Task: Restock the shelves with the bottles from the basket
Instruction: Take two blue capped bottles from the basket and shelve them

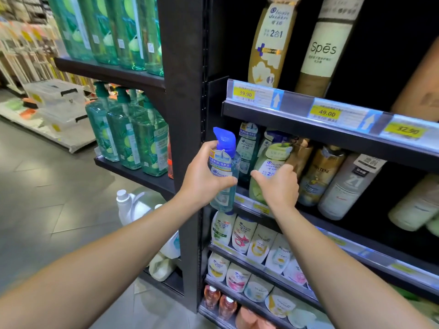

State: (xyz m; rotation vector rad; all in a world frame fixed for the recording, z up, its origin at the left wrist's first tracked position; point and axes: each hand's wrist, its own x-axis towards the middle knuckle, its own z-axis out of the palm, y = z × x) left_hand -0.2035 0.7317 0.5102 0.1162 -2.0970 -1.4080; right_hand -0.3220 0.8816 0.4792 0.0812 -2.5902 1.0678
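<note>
Your left hand (205, 173) grips the blue-capped bottle (223, 169) upright, just outside the shelf's (308, 129) left end — its slot lies to the right and deeper in. Your right hand (279, 186), fingers curled on the green bottle (266, 172), is nearer that gap — looks like it's clearing room

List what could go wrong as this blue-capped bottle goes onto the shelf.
1. The left hand holds the blue-capped bottle at the crowded shelf's left end, by the black upright; it might knock the post or find no slot.
2. The right hand grips the green bottle; shifting it may topple the tilted gold bottle beside it.
</note>
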